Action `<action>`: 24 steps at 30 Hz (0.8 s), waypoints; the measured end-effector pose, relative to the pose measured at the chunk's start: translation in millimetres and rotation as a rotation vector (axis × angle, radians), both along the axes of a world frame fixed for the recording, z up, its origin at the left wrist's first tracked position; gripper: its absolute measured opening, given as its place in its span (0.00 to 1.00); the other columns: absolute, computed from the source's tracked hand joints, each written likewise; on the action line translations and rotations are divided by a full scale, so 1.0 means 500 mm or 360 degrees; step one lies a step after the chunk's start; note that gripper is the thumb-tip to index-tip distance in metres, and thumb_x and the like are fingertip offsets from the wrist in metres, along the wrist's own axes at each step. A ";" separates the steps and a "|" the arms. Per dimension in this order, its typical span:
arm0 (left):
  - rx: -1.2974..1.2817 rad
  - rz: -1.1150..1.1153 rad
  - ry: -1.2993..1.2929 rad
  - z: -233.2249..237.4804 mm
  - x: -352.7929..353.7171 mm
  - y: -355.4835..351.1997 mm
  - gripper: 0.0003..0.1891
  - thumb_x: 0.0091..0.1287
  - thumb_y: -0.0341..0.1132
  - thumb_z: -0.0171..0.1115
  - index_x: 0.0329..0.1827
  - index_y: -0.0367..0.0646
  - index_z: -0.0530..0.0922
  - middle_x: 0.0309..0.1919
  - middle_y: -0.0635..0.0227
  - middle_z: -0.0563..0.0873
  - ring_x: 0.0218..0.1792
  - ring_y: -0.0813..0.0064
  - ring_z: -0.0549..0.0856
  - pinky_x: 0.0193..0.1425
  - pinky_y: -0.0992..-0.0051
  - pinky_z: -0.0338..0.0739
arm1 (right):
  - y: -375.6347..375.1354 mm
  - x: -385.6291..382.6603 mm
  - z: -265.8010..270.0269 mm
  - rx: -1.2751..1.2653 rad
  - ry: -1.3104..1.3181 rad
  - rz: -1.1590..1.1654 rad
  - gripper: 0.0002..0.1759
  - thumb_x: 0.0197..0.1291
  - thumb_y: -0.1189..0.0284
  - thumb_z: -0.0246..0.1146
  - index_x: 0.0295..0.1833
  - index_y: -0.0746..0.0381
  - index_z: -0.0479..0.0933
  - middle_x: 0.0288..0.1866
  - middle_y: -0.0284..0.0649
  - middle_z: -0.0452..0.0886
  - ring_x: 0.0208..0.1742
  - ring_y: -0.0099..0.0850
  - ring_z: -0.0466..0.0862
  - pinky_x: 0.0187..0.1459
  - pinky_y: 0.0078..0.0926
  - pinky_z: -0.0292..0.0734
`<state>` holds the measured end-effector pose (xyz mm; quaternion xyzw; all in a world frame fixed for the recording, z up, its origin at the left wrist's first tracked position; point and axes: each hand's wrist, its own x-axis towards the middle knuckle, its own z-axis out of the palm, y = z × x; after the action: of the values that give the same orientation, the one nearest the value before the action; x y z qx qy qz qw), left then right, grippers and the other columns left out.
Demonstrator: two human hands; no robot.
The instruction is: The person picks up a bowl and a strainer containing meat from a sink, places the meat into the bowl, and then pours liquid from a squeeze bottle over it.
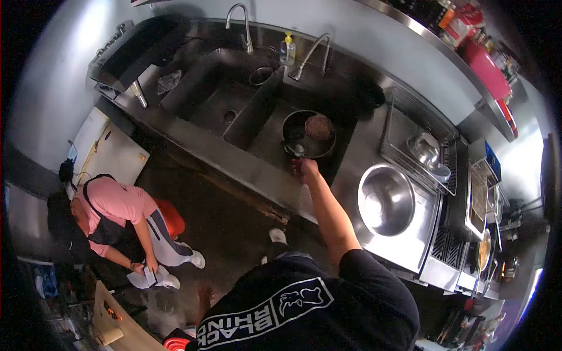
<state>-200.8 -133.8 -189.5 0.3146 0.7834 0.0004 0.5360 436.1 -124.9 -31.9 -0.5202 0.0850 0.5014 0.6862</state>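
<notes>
My right hand (305,169) reaches over the front edge of the right sink basin (263,131), fingers curled closed. Just beyond it, in the basin, sits a dark round pan (300,121) with a brownish round item (319,127) inside. A small pale, rounded piece (299,150) shows between my fingers and the pan's near rim. Whether I grip that piece or a pan handle is too dark to make out. A dim reddish shape low on the left, beside my black shirt, may be my left hand (205,297); its fingers are not clear.
A large steel bowl (386,199) stands on the right counter, near a wire dish rack (418,137). Two faucets and a yellow-topped pump bottle (287,49) line the sink's back. At left, a person in pink (120,205) bends forward by a red stool (170,219).
</notes>
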 end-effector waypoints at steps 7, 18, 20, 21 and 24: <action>0.0098 -0.0536 -0.0117 -0.120 0.017 -0.005 0.11 0.59 0.40 0.55 0.41 0.46 0.77 0.29 0.67 0.80 0.24 0.76 0.79 0.22 0.76 0.73 | 0.107 0.174 -0.257 -0.0427 -0.0174 -0.0387 0.06 0.57 0.75 0.50 0.38 0.62 0.72 0.29 0.40 0.76 0.26 0.34 0.77 0.23 0.28 0.76; 0.0226 -0.0027 -0.0732 -0.145 0.131 0.148 0.10 0.59 0.34 0.57 0.44 0.44 0.75 0.29 0.66 0.80 0.21 0.77 0.79 0.16 0.80 0.70 | 0.086 0.203 -0.397 -0.1029 -0.0993 0.0388 0.11 0.55 0.69 0.54 0.35 0.65 0.76 0.25 0.44 0.75 0.24 0.40 0.77 0.22 0.38 0.71; 0.0343 -0.0032 -0.0340 -0.130 0.162 0.167 0.10 0.59 0.34 0.58 0.43 0.45 0.74 0.29 0.66 0.80 0.21 0.77 0.78 0.14 0.78 0.69 | 0.089 0.176 -0.260 -0.1111 -0.0762 0.0238 0.12 0.54 0.67 0.55 0.35 0.66 0.77 0.25 0.45 0.76 0.25 0.40 0.78 0.23 0.37 0.71; 0.0335 -0.0043 -0.0326 -0.130 0.171 0.171 0.10 0.59 0.34 0.58 0.43 0.45 0.74 0.29 0.66 0.80 0.21 0.77 0.78 0.14 0.78 0.69 | 0.092 0.179 -0.256 -0.1141 -0.1139 0.0393 0.13 0.54 0.66 0.56 0.33 0.65 0.78 0.27 0.47 0.78 0.26 0.41 0.79 0.26 0.38 0.72; 0.0282 -0.0076 -0.0433 -0.140 0.154 0.185 0.09 0.59 0.35 0.59 0.41 0.45 0.74 0.28 0.67 0.80 0.21 0.76 0.79 0.16 0.79 0.71 | 0.102 0.173 -0.229 -0.1109 -0.1649 0.0542 0.15 0.52 0.63 0.57 0.31 0.64 0.79 0.31 0.49 0.80 0.31 0.43 0.80 0.32 0.39 0.72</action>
<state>-124.0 -41.4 -259.6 0.3762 0.6928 0.0993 0.6072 522.6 -74.1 -146.6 -0.8932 -0.1833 0.2302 0.3401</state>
